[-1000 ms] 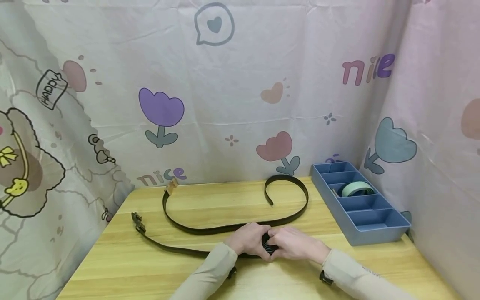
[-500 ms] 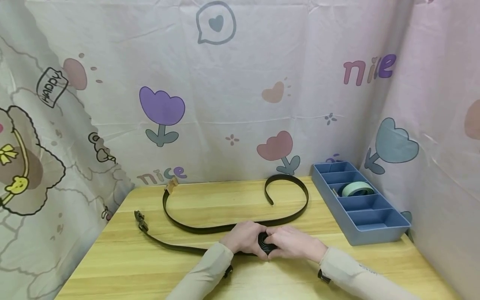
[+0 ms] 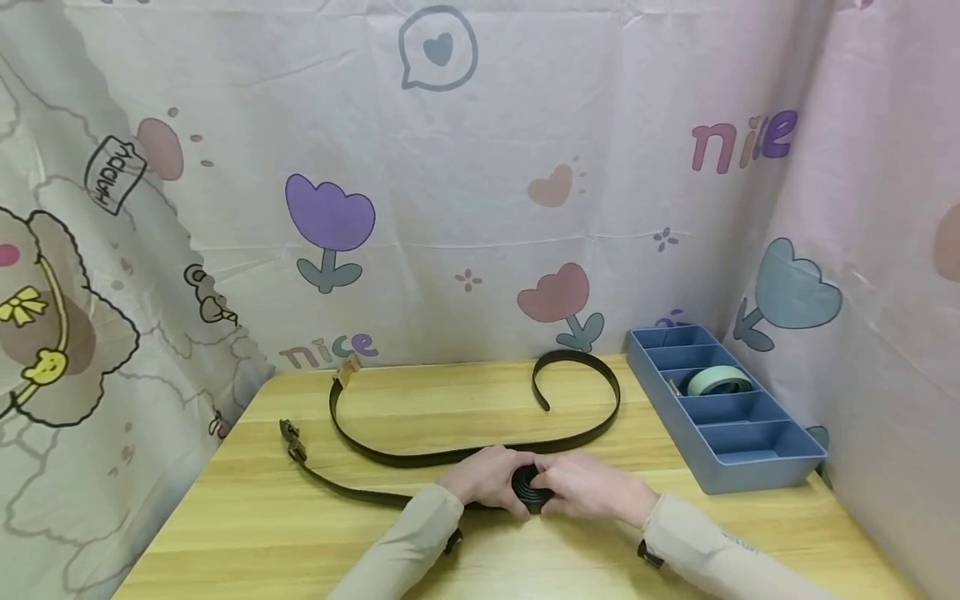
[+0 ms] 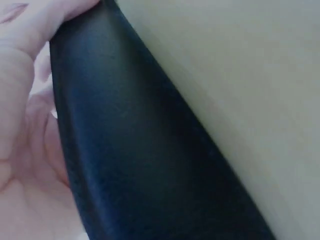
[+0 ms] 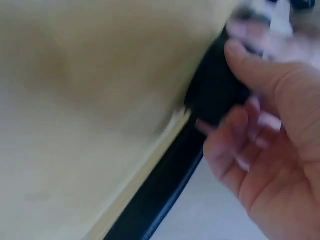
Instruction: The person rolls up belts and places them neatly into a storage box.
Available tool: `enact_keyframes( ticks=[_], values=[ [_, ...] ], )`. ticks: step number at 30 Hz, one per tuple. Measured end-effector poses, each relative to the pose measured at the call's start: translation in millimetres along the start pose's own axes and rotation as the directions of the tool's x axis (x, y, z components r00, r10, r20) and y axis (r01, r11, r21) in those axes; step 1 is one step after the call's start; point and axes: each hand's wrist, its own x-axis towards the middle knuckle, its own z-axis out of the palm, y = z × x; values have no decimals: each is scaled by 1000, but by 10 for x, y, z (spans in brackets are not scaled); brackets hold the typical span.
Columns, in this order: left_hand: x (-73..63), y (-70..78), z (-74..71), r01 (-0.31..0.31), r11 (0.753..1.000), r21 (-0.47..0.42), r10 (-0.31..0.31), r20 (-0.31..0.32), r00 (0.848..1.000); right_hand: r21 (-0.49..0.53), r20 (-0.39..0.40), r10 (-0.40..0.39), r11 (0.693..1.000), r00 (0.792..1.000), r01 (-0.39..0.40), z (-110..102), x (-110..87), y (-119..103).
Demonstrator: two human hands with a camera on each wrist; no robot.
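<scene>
A black belt (image 3: 352, 493) lies across the front of the table, its right part wound into an upright-edged coil (image 3: 532, 490). Its dark metal buckle (image 3: 293, 442) is at the far left end. My left hand (image 3: 486, 479) holds the coil's left side; in the left wrist view the flat strap (image 4: 130, 130) passes by the thumb and palm. From the right, my right hand (image 3: 592, 487) grips the coil with thumb and fingers. The right wrist view shows the coil's side (image 5: 215, 85) at blurred fingertips, with the strap (image 5: 160, 185) running away below.
Behind the hands lies a second dark belt (image 3: 442, 457), curled at its right end, with a gold-coloured buckle (image 3: 347, 369). A blue compartment tray (image 3: 765, 477) stands at the right, a pale green rolled belt (image 3: 720, 379) in one compartment. A patterned curtain (image 3: 450, 167) hangs behind.
The coil and both hands have shifted slightly left along the strap. The dark buckle has slid a little to the right. The second belt and the tray stay in place.
</scene>
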Motion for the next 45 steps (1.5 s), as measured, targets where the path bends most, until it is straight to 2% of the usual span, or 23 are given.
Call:
enact_keyframes(
  ticks=[3,5,8,11,17,21,23,27,30,32,36,40,45],
  values=[
    [2,7,7,8,999,38,-7,-35,999,-7,-33,10,1000,999,-10,29,16,-59],
    [-2,9,9,24,999,40,-22,-34,999,-8,-49,-6,1000,999,6,39,19,-72],
    [-21,7,-4,30,999,30,-30,-3,1000,-27,-44,-49,998,998,48,28,12,-47],
    [-38,-6,-19,13,1000,12,-13,32,999,-47,-21,-84,995,996,83,8,3,-10],
    [-53,-29,-8,-17,1000,-3,17,10,1000,18,2,-27,999,1000,27,21,11,-30],
    [-67,-37,3,-19,1000,-4,19,-4,1000,9,-16,-35,999,999,36,34,36,-65],
    [-77,-50,-1,-16,999,-34,17,8,1000,-16,-18,-72,997,997,72,24,41,-54],
    [-91,-80,-30,22,988,-151,-12,67,998,-28,3,-121,992,993,122,-19,34,4],
    [-89,-84,-55,32,984,-176,-16,92,996,-3,35,-91,996,995,91,-41,34,20],
    [-81,-81,-53,21,988,-153,-8,89,996,9,38,-57,998,998,56,-44,41,2],
    [-72,-82,-38,21,993,-119,-12,73,997,8,-16,-27,1000,999,27,-15,58,-45],
    [-73,-91,-34,18,991,-130,-10,62,998,-17,-61,-86,996,994,85,20,64,-23],
    [-75,-113,-20,36,982,-185,-21,85,996,-49,-16,-150,988,989,149,-7,57,48]
  ],
)
